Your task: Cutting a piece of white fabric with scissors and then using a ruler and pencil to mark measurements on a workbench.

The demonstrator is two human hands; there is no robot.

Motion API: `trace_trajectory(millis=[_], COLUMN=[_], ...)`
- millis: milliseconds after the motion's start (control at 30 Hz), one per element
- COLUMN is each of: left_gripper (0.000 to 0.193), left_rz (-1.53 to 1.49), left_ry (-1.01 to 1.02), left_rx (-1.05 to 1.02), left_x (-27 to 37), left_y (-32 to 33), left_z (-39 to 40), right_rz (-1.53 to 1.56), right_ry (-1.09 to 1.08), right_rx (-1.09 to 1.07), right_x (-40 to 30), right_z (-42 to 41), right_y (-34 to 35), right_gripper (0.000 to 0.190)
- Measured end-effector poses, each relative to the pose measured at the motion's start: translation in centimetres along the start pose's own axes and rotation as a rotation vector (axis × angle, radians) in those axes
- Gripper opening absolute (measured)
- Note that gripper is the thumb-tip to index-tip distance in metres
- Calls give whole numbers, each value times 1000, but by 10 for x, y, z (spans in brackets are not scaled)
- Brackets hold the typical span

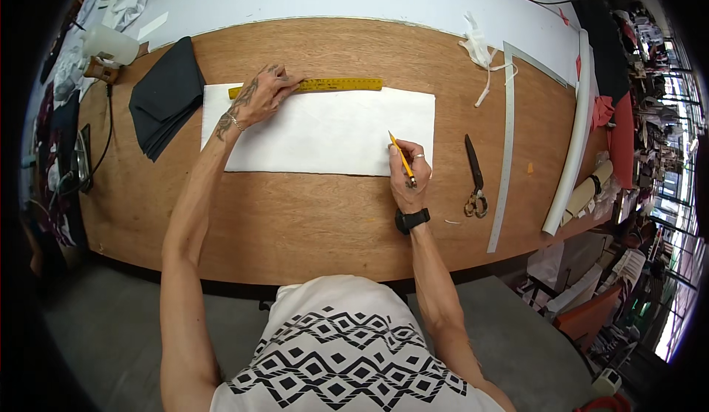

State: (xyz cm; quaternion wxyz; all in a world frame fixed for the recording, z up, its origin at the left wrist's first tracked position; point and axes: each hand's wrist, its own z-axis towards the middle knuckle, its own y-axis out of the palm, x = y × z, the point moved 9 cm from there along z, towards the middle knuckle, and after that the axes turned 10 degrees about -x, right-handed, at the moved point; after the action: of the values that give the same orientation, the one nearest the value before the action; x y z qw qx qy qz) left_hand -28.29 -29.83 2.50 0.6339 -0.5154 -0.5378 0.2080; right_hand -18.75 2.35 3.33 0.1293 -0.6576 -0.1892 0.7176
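A white sheet (327, 129), of fabric or paper, lies flat on the wooden table (310, 212) before me. Along its far edge rests a yellow ruler (343, 84). My left hand (270, 92) holds the ruler left of its middle, with the fingers bent over it and part of it hidden beneath the hand and wrist. Over the sheet's right end, my right hand (411, 163) grips a yellow pencil (403, 158), its point aimed up and away from me. Whether the pencil tip touches the sheet I cannot tell.
Folded dark fabric (166, 99) lies at the left, near an iron (83, 157) and its cord. On the right are scissors (474, 176), a metal L-square (503, 152), white ties (479, 46) and a white roll (570, 135). A plastic container (111, 45) stands far left.
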Motion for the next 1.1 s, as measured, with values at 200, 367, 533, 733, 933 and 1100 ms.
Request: trace_trajectory(millis=[200,367,533,733,933,1100], left_gripper=[33,32,33,40,39,40], left_rz=[23,9,-9,62,36,23], left_ry=[51,28,22,-28,-53,3], left_rx=[9,-35,-63,-138,-168,-107], left_x=[-3,-3,-9,-5,-9,-9], left_y=[6,9,11,11,12,14], left_z=[4,11,13,18,17,17], right_rz=[16,11,-15,91,33,9], right_ry=[60,105,16,39,-1,-10], right_rx=[3,-6,42,16,0,34], right_x=[8,11,-1,-15,-20,-16], right_z=[-3,-4,-2,25,66,70], right_y=[2,4,4,31,64,69], right_gripper=[21,21,21,20,20,18])
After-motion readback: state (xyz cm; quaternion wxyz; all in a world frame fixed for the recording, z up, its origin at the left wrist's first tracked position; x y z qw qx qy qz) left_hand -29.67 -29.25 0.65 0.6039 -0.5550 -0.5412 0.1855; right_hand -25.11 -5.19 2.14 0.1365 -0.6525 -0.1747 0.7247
